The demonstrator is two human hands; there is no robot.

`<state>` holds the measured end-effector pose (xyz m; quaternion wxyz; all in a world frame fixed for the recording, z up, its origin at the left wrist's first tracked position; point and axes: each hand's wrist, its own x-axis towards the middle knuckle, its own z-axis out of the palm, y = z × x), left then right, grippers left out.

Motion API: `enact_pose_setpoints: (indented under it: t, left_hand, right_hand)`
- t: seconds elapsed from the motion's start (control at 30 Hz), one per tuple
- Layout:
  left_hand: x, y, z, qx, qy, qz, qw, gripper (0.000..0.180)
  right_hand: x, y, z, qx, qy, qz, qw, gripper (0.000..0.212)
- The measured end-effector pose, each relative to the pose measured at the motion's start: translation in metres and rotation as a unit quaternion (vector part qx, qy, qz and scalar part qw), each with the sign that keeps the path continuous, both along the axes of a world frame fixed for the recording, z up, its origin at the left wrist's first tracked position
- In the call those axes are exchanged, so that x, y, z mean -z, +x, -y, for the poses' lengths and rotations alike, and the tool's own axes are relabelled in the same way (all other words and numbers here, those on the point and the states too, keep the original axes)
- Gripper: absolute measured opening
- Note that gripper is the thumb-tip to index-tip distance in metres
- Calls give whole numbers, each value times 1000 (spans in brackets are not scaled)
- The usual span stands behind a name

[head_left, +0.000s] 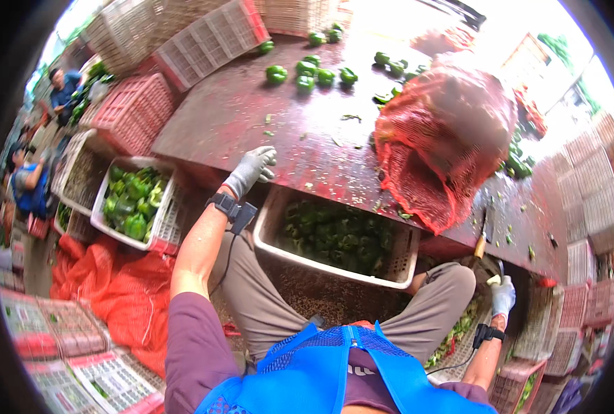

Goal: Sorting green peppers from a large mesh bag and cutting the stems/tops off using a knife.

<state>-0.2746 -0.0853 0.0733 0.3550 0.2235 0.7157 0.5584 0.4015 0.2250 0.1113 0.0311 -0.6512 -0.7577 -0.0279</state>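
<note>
My left hand (253,170), in a pale grey work glove, hovers over the near edge of the dark red table, its fingers loosely bent and apart with nothing in them. Off the table's near right edge, my right hand (503,295), also gloved, is closed. A thin metal piece shows just above its fingers, but what it grips is unclear. A knife with a wooden handle (480,246) lies at the table edge close by. Between my knees and the table, a white crate (334,270) holds many green bell peppers (341,234).
A red mesh sack (445,138) slumps on the table, its mouth toward me. Loose green peppers (276,74) sit farther back. At left are a pepper-filled white crate (158,238), red netting (124,297) and two people. Stacked crates (586,190) line the right.
</note>
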Motion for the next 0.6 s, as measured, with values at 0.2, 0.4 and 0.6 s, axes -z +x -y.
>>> enact_pose_setpoints:
  t: [0.2,0.4,0.6]
  left_hand:
    - [9,51,-87,146,-77,-78,983,46]
    - [20,127,-154,270,-39,-189,943,49]
    - [17,200,-236,299,-20,-90,950,50]
  right_hand:
    - [-2,3,29,59,-42,-30,997,34]
    - [-47,-92,15,-1,-112,-379,919,32]
    - [15,-177,-20,-240,166,-227,929,58]
